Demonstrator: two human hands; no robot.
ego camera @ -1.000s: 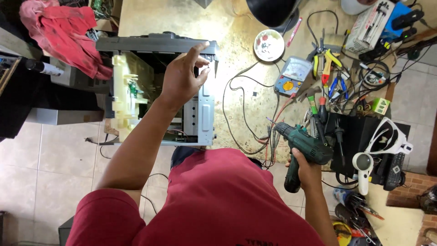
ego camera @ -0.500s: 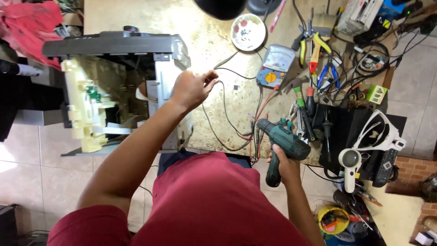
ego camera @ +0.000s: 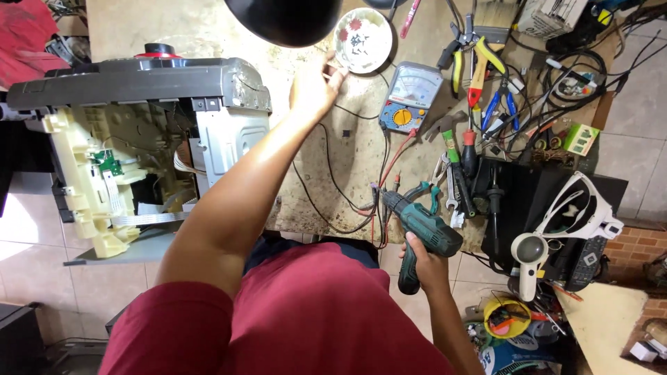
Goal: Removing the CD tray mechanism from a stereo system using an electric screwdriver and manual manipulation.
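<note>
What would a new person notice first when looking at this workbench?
Probably the opened grey appliance on the left, its cream plastic frame and ribbon cables exposed. Next, the left hand stretched to the rim of a small flowered bowl at the top, while the right hand grips a green cordless screwdriver at the bench's near edge. Pliers and screwdrivers crowd the right side.

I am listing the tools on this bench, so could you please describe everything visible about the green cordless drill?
The green cordless drill has a dark green, plastic-looking body with a black chuck end and a pistol handle. The right hand grips the handle, holding it at the near edge of the workbench, with the chuck pointing up and left toward red and black cables. Whether its tip touches anything cannot be told.
</note>
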